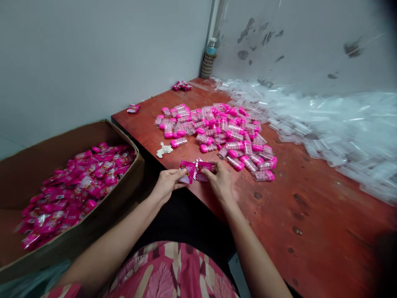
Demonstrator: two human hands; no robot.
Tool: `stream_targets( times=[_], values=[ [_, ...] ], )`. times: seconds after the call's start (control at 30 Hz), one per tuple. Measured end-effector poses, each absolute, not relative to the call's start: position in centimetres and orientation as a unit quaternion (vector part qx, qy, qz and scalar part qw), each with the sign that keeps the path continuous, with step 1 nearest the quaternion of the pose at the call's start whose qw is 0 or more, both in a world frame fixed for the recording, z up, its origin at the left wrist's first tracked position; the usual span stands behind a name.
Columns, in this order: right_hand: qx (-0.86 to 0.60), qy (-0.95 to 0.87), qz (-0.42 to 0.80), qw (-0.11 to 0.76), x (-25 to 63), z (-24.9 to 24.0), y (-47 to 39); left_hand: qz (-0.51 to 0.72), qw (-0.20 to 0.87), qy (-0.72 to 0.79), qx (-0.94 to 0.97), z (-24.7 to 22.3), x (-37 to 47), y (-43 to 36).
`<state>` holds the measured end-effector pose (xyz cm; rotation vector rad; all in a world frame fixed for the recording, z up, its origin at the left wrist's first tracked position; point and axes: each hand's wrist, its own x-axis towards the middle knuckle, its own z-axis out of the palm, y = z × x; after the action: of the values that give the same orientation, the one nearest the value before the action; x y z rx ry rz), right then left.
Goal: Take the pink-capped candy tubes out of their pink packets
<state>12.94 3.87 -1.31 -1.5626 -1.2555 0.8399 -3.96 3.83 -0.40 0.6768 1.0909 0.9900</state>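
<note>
Against pale grey walls [93,62], we face a red wooden bench [319,248] where small clear plastic bottles with bright pink caps [235,145] lie heaped, with flat clear plastic sleeves [341,128] spread to their right. At its near edge, the fingers of our left hand [167,182] and right hand [222,183] each pinch one of two small pink printed packets [187,170] held side by side; whether these are joined we cannot tell. To our left, an open brown cardboard box [46,159] holds piled glossy pink packs [89,184].
</note>
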Motion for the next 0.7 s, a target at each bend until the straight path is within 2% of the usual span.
stream_targets(
  times=[0.1,0.17,0.27,0.33,0.4,0.5,0.6,0.7],
  values=[
    [-0.658,-0.625,0.165,0.386,12.9,-1.3,4.2,0.444,0.709,0.488,0.25,-0.5,-4.0,3.8],
    [-0.647,-0.642,0.115,0.395,12.7,-0.9,3.7,0.449,0.716,0.484,0.227,-0.3,-3.8,3.7],
    [-0.639,-0.636,0.137,0.41,13.2,0.0,2.0,0.454,0.719,0.48,0.215,0.0,-3.4,3.5],
    [-0.675,-0.613,0.132,0.389,14.7,0.7,1.0,0.45,0.725,0.479,0.205,0.2,-3.1,3.4],
    [-0.754,-0.557,0.077,0.339,17.1,1.5,0.3,0.446,0.735,0.475,0.186,0.2,-2.8,3.4],
    [-0.881,-0.421,-0.005,0.215,21.4,2.7,0.5,0.444,0.753,0.463,0.148,0.1,-2.1,3.1],
    [-0.93,-0.347,0.023,0.118,24.8,2.7,1.7,0.454,0.763,0.448,0.104,0.0,-1.4,2.9],
    [-0.926,-0.357,0.07,0.1,26.7,1.9,2.6,0.47,0.761,0.443,0.061,-0.1,-0.8,3.0]
  ],
)
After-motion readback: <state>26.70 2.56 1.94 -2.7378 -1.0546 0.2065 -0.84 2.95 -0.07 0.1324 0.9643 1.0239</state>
